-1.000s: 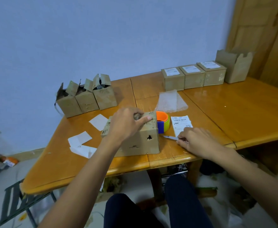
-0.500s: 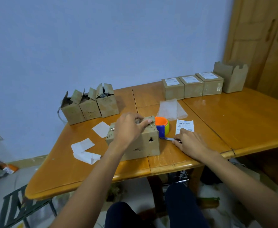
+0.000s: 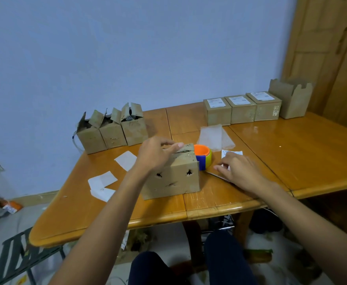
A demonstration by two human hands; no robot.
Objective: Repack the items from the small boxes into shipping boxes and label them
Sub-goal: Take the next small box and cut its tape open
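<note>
Head view, left grip (image 3: 154, 155) pressing box (image 3: 174, 179), right grip (image 3: 238, 169) touching label (image 3: 233, 153)

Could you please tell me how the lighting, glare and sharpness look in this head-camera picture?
Head view: soft, even indoor light with faint shadows; a glossy sheen on the table in front of the three labelled boxes; wide-angle distortion bows the table's near edge and tilts the door; the print on the loose label is too soft to read.
</note>
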